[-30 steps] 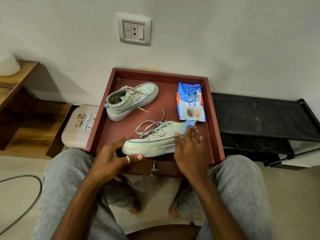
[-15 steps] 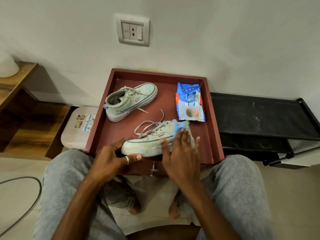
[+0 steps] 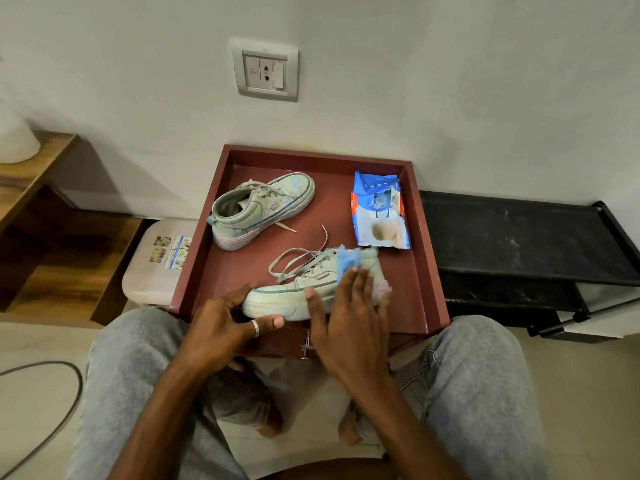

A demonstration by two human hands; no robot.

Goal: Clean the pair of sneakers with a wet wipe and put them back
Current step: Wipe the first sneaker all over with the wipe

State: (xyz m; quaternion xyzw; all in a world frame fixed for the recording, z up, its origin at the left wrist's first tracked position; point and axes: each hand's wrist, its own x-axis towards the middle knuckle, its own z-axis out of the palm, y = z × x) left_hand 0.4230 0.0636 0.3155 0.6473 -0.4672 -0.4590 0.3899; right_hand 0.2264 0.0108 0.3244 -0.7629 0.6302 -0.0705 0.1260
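Two pale green sneakers lie in a dark red tray (image 3: 424, 237). The near sneaker (image 3: 287, 296) rests at the tray's front edge, toe to the left, laces loose. My left hand (image 3: 225, 327), a ring on one finger, grips its toe. My right hand (image 3: 349, 320) lies flat on the sneaker's heel side and presses a blue wet wipe (image 3: 346, 263) against it; the wipe sticks out beyond my fingertips. The far sneaker (image 3: 261, 209) sits at the tray's back left, untouched. A blue wet-wipe packet (image 3: 379, 211) lies at the tray's back right.
The tray stands against a white wall with a socket plate (image 3: 265, 71). A black low rack (image 3: 519, 237) is at the right, a wooden shelf (image 3: 31, 188) and a beige lidded box (image 3: 152, 268) at the left. A cable (image 3: 41, 368) runs on the floor.
My right hand has slid the blue wipe leftward along the near sneaker, from the heel end toward the ankle, then slightly back. My left hand has stayed on the toe.
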